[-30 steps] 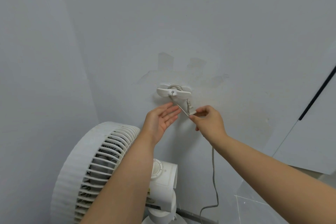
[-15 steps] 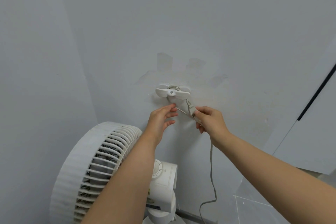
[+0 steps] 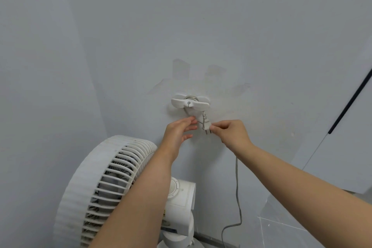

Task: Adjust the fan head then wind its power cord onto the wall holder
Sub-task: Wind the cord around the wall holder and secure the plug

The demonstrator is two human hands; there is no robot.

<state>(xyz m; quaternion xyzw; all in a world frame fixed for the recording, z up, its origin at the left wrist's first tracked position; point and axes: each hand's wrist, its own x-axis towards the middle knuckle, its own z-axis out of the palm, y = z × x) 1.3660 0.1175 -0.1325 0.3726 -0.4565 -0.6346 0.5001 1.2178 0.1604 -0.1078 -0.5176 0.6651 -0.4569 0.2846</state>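
Note:
A white wall holder is stuck to the grey wall, with grey cord wound behind its wings. The grey plug hangs just below it, prongs down. My right hand pinches the plug's lower end between thumb and fingers. My left hand is beside the plug on its left, fingertips at the thin cord strand under the holder; whether it grips the strand I cannot tell. The power cord drops from under my right wrist to the floor. The white fan stands at lower left, its grille tilted up to the left.
The fan's body with a round dial sits behind my left forearm. A white panel with a dark diagonal strip stands at the right. Grey floor tiles lie at the bottom right. Two walls meet in a corner at the left.
The plug has swung from slanted to hanging nearly straight down. My right hand shifted its pinch to the plug's lower end. My left hand's fingers curled in toward the cord.

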